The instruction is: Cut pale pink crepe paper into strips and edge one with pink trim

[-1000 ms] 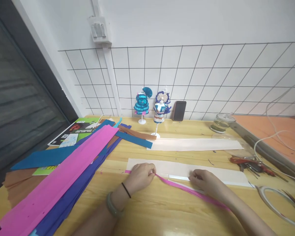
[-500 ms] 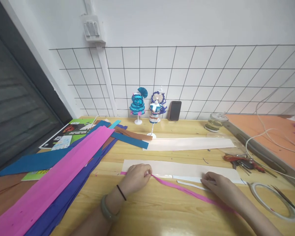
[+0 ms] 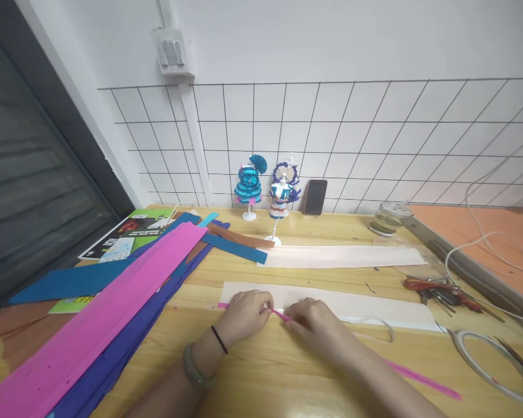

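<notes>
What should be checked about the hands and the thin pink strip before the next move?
1. Left hand pinches the pink strip near its left end: ok.
2. Right hand rests on the strip close beside the left hand: ok.
3. Strip lies along the lower edge of the near white sheet: ok.
4. Strip's free end lies flat on the wooden table: ok.
5. Loose white sliver curls up off the sheet: not ok.
6. Whether the strip is stuck down under the hands: cannot tell.
</notes>
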Demonstrator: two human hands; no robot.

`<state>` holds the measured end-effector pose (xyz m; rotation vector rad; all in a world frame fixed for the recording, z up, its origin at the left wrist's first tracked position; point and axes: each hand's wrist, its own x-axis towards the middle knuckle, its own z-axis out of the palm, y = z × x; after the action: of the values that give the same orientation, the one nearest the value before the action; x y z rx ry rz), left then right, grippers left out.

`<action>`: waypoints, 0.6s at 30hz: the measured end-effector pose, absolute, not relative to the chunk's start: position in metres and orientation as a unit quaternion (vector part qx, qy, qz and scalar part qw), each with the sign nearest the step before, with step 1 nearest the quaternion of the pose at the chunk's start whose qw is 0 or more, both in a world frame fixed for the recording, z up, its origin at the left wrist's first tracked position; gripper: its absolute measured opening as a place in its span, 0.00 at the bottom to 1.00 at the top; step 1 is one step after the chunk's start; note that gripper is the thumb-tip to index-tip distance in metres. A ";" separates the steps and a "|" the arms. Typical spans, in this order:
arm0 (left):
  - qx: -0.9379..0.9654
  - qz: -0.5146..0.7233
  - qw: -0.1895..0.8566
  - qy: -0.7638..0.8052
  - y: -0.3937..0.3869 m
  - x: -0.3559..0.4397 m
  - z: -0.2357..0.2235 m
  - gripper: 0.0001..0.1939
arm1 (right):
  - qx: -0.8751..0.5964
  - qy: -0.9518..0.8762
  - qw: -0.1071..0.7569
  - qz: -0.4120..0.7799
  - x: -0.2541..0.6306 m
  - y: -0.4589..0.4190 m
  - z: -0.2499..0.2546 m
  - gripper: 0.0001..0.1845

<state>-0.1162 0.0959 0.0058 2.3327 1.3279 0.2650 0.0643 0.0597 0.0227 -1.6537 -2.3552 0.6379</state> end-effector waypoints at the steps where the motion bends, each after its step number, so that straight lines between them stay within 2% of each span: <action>1: 0.845 0.100 0.219 0.478 0.096 -0.117 0.005 0.08 | -0.565 -0.792 0.090 0.212 0.066 0.061 0.021 0.13; 13: 0.841 0.111 0.219 0.481 0.097 -0.118 0.001 0.07 | -0.612 -0.733 0.119 0.271 0.095 0.068 0.013 0.17; 18: 0.839 0.110 0.221 0.485 0.098 -0.118 0.001 0.08 | -0.615 -0.735 0.123 0.260 0.098 0.069 0.006 0.14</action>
<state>-0.1177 0.0977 0.0007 2.3183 1.3419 0.3027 0.0977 0.0688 0.0059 -1.7938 -2.1436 0.7576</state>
